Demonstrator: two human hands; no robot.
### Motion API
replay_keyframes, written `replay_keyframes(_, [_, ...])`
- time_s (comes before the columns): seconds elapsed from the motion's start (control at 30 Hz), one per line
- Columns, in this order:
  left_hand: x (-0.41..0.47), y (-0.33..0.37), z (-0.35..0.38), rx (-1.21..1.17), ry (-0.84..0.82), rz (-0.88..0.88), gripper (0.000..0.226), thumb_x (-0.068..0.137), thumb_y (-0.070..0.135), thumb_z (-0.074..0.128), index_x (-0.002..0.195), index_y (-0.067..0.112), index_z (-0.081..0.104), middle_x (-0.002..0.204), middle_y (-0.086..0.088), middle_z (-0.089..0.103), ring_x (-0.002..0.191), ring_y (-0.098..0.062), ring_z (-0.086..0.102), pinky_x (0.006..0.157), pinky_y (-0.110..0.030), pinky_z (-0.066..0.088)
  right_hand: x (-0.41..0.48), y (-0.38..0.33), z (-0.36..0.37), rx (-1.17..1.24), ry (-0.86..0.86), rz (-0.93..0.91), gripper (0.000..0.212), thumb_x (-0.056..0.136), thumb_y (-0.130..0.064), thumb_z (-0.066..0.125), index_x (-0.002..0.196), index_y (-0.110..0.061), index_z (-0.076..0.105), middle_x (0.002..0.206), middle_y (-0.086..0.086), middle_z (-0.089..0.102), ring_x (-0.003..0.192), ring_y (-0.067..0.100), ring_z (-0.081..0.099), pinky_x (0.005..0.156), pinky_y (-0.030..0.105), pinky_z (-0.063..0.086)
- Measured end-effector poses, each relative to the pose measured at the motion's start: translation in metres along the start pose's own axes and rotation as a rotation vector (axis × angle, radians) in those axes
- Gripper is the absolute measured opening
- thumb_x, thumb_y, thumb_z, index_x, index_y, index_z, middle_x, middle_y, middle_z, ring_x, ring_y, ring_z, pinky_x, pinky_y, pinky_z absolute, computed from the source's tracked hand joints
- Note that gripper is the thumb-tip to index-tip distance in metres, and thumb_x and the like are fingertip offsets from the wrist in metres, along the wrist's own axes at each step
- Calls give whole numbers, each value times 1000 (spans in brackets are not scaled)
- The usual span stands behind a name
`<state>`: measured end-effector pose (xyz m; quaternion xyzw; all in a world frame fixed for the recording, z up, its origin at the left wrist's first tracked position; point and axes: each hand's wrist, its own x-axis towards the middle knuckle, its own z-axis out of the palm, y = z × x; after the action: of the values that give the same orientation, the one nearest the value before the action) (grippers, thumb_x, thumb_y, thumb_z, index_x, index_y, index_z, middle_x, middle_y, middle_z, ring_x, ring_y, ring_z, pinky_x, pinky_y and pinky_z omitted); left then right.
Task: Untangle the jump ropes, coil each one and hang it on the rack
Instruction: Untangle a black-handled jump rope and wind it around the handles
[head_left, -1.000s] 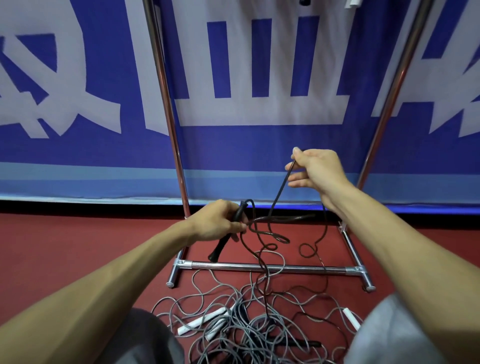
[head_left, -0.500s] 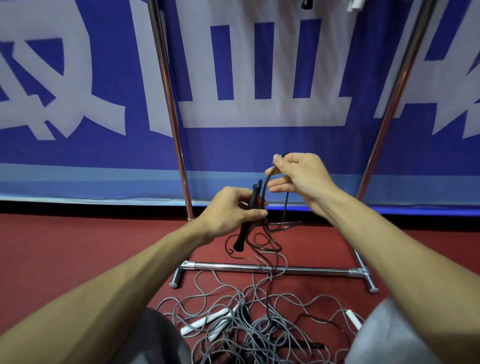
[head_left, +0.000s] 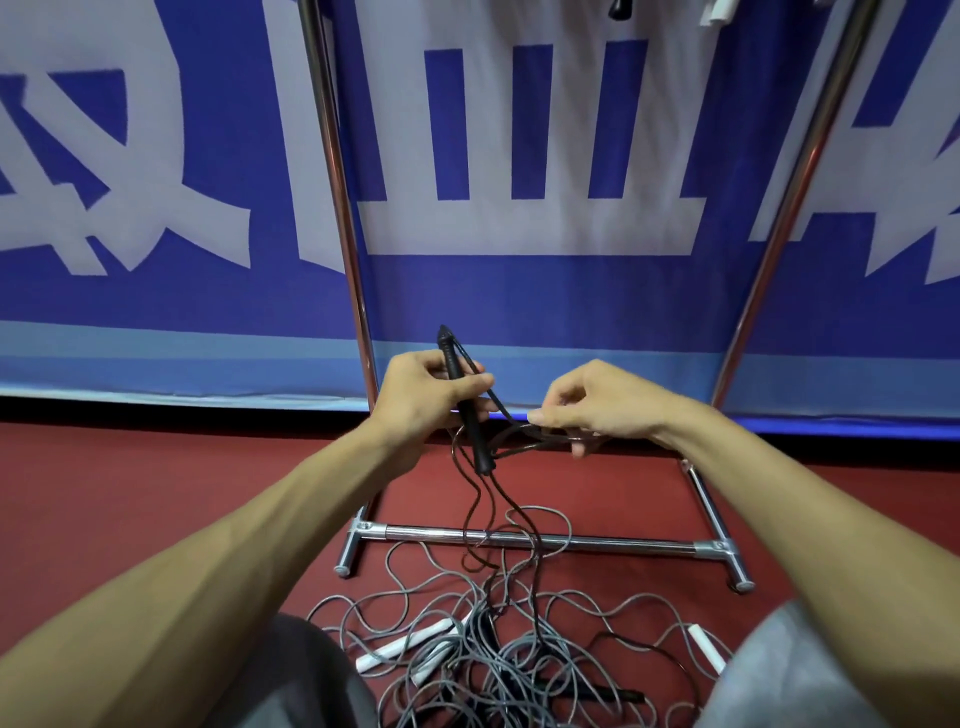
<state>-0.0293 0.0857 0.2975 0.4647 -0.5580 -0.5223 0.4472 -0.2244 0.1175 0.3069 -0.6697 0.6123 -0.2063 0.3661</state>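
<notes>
My left hand (head_left: 428, 397) grips the black handle (head_left: 470, 421) of a black jump rope, the handle tilted with its top end up and its butt down. My right hand (head_left: 597, 405) pinches loops of the same black cord (head_left: 524, 439) just right of the handle. From both hands the black cord hangs down across the rack's chrome base bar (head_left: 613, 540) into a tangled pile of grey ropes (head_left: 483, 665) on the red floor. White handles (head_left: 400, 647) lie in that pile.
The chrome rack's uprights (head_left: 337, 208) (head_left: 800, 182) rise in front of a blue and white banner. A black handle tip (head_left: 621, 8) and a white one (head_left: 717, 10) hang at the top edge. My grey-clad knees (head_left: 779, 670) flank the pile.
My left hand has lifted the black handle higher. My right hand has dropped from above to level with the left and come in close, gathering cord loops beside the handle.
</notes>
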Motion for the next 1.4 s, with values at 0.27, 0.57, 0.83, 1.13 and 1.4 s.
replay_keyframes(0.27, [8, 7, -18, -152, 184, 19, 7, 84, -5, 69, 86, -2, 63, 75, -15, 63, 57, -20, 70, 59, -27, 60, 6, 16, -3, -424, 89, -48, 18, 76, -23, 77, 67, -21, 63, 49, -8, 52, 48, 9, 51, 58, 23, 42])
replay_keyframes(0.57, [6, 6, -22, -205, 195, 0, 6, 87, -4, 67, 88, -2, 62, 79, -16, 63, 59, -20, 71, 57, -24, 58, 11, 24, 5, -578, 55, -30, 28, 77, -9, 67, 96, -26, 56, 74, -9, 49, 71, 12, 50, 62, 27, 40])
replay_keyframes(0.83, [8, 4, -15, -207, 229, 33, 5, 87, -5, 66, 88, -2, 61, 74, -13, 62, 61, -23, 69, 64, -30, 61, 5, 7, 9, -223, -233, -127, 38, 81, -8, 65, 113, -28, 67, 70, -3, 38, 65, 10, 36, 62, 22, 31])
replay_keyframes(1.13, [13, 0, -17, -381, 285, -6, 7, 89, -2, 65, 88, 1, 59, 86, -15, 62, 74, -26, 70, 62, -24, 58, 6, 4, 24, -260, 8, -150, 37, 86, -55, 62, 73, -21, 70, 55, -12, 51, 52, 2, 42, 57, 19, 34])
replay_keyframes(1.4, [10, -13, -13, -171, 29, -192, 14, 89, -5, 63, 102, -1, 59, 90, -18, 61, 76, -21, 64, 61, -28, 59, 5, -9, 4, 328, 278, -202, 21, 92, -23, 64, 77, -11, 73, 74, 6, 60, 69, 13, 50, 65, 25, 48])
